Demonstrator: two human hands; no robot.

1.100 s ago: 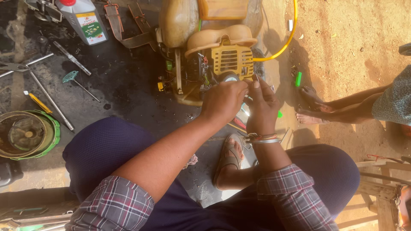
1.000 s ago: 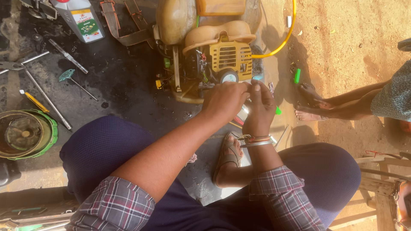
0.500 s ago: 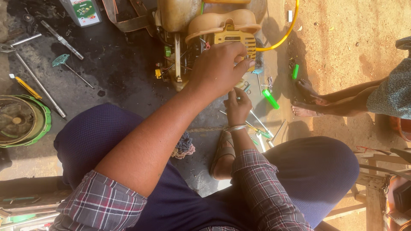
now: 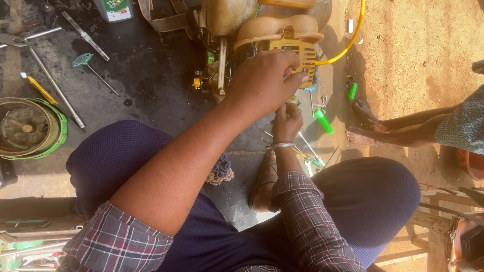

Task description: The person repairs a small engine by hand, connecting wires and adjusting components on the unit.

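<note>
— What are the left fingers [image 4: 297, 76] doing?

— They are curled together and pressed onto the ribbed yellow cover [image 4: 293, 49] of the small engine [image 4: 262, 38], the left hand [image 4: 264, 80] lying over the lower part of the machine. Whether they pinch anything small beneath them I cannot tell.

— And the right hand [image 4: 286, 122]?

— It sits just below the left one, close under the engine, fingers folded in on something hidden by the left hand; what it grips does not show. A metal bangle [image 4: 280, 146] rings that wrist.

— Where does the engine stand?

— On the dark, oil-stained floor [image 4: 146, 70], straight ahead of the seated person's knees, with a yellow hose [image 4: 348, 43] curving off its right side.

— What lies around it?

— Just right of the hands, a green-handled tool [image 4: 323, 121] and a smaller green piece [image 4: 353, 90] lie on the ground. Well to the left are long metal rods [image 4: 55, 85], a teal T-handled wrench [image 4: 83, 60], a yellow-handled screwdriver [image 4: 41, 89] and a round green-rimmed part [image 4: 30, 128]. A bottle [image 4: 117, 9] stands at the top edge. Another person's bare feet [image 4: 364, 123] rest on the sandy ground to the right.
</note>
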